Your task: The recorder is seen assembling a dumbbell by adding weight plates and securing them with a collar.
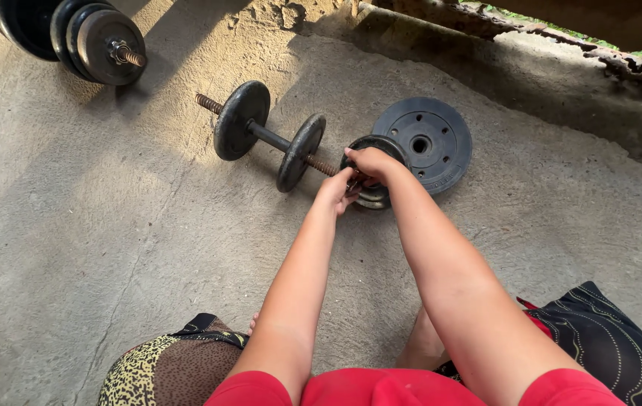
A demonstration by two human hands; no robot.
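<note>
A dumbbell bar [267,138] lies on the concrete floor with two black plates on it, a larger one [241,120] and a smaller one [300,152]. Its rusty threaded end [322,165] points toward my hands. My right hand [372,162] grips the top rim of a small black plate [376,197] held upright at that end. My left hand [337,189] is closed at the plate's centre, by the bar tip; what its fingers pinch is hidden. A larger flat black plate [426,143] lies just behind.
Another loaded dumbbell [84,37] lies at the top left. A rough concrete ledge [561,53] runs along the top right. My knees in patterned fabric [170,368] and dark cloth [606,338] sit at the bottom.
</note>
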